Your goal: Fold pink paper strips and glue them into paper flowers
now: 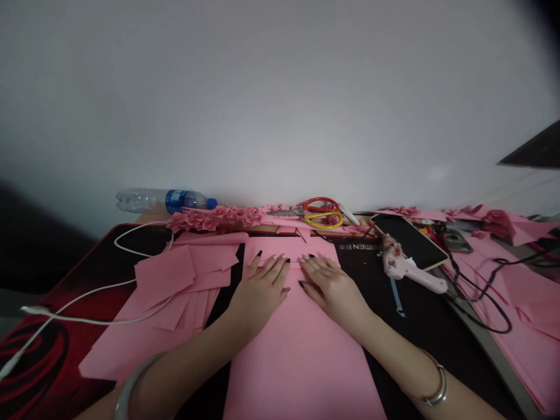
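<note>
A long sheet of pink paper [301,361] lies lengthwise in front of me on a black and red desk mat [420,356]. Near its far end a narrow strip is turned over, with a crease or edge running across under my fingertips. My left hand [260,291] rests flat on the paper's left half, fingers stretched forward. On the right half, my right hand [335,289] lies flat too, its fingers angled inward. The fingertips of the two hands nearly meet at the folded edge. Neither hand grasps anything.
Cut pink paper pieces [164,274] and a white cable [100,321] lie left. Behind are a plastic bottle [175,200], paper flowers [227,217] and scissors [321,213]. A glue gun [413,273], a phone [411,240] and more pink sheets [520,291] lie right.
</note>
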Tool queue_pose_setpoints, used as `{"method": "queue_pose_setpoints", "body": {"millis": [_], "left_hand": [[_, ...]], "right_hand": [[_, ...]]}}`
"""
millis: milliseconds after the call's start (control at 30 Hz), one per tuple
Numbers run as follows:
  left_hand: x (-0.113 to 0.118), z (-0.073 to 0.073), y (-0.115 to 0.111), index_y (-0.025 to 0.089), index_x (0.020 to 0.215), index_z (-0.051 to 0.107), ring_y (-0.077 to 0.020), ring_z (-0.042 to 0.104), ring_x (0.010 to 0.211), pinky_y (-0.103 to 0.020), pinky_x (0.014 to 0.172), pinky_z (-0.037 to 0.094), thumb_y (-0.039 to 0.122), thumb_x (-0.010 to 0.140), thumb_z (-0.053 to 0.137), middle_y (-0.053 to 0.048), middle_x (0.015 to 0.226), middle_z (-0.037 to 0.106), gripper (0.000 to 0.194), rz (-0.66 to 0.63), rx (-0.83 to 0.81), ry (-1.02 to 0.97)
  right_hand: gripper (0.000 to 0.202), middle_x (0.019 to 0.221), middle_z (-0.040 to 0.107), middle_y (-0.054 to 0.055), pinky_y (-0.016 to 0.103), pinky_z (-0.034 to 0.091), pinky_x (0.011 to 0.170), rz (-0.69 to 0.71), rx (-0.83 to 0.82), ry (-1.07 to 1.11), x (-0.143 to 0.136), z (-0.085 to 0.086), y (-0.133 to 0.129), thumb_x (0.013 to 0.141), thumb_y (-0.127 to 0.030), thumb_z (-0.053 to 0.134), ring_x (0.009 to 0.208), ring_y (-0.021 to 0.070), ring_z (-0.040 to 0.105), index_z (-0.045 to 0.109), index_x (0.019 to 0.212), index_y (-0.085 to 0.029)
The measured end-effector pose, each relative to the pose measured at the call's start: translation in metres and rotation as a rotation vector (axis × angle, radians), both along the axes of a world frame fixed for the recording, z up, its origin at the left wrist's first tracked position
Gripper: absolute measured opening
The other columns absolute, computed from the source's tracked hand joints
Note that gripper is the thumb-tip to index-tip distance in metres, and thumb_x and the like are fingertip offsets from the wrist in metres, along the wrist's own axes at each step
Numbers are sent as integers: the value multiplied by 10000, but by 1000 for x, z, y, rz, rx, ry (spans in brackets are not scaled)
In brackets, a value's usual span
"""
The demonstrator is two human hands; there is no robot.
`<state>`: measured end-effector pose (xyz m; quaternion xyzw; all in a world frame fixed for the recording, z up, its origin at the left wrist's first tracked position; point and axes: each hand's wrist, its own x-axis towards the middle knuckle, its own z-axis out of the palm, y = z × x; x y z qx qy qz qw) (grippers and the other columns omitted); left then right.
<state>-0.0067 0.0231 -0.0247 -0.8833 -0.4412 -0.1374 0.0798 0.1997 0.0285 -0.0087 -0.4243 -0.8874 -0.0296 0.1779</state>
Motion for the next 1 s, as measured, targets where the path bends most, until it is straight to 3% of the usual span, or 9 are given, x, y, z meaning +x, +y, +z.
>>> {"method": "queue_pose_setpoints", "body": {"millis": [500,833,1000], "left_hand": [[1,2,0,116,1325,511,-225,522,1246,-471,1125,265,267,997,339,-112,1374,526,400,-3,-33,40],[2,4,-1,138,1317,523,-223,519,1251,-458,1127,261,263,985,368,-109,1372,530,388,11,-56,52],[1,6,-1,125,1319,519,-224,503,1265,-472,1133,246,262,989,359,-116,1377,523,392,3,-72,53]], "right_hand": [[392,1288,600,149,437,442,1054,-15,-32,-18,-1,1,0,922,-225,510,1186,246,578,568,1278,-70],[360,1287,604,142,433,436,1059,-13,-47,-24,0,0,0,936,-219,487,1183,236,581,593,1260,-105],[358,1273,610,160,430,451,1044,-17,-19,-38,-2,0,0,929,-214,497,1173,248,588,599,1240,-69]]}}
